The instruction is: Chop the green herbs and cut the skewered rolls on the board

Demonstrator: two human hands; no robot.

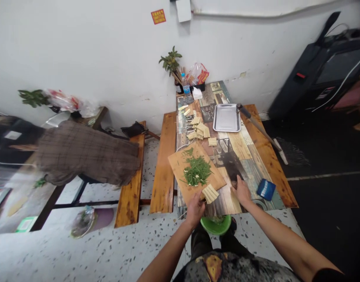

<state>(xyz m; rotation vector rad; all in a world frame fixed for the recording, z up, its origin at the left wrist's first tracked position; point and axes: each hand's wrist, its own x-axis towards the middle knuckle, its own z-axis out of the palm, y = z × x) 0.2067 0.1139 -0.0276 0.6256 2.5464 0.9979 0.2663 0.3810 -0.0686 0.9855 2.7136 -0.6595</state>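
My left hand [196, 208] is closed at the near edge of a wooden cutting board [180, 168]. It holds a skewer of pale yellow folded strips [210, 193], which look like tofu skin; the thin stick shows behind the hand. A heap of chopped green stalks [197, 171] lies on the board. My right hand [243, 192] is closed round the handle of a cleaver [232, 164], whose dark blade lies flat over the table right of the board. More yellow skewers [199, 130] are piled beyond the board, with a single one [212, 141] beside them.
A metal tray [227, 118] sits at the back right, a blue packet [266, 189] near the right corner. A water bottle [186, 87] stands by the wall. Below the table edge is a green basin [216, 225]. Another person [88, 152] bends over a table at left. Benches [165, 164] flank the table.
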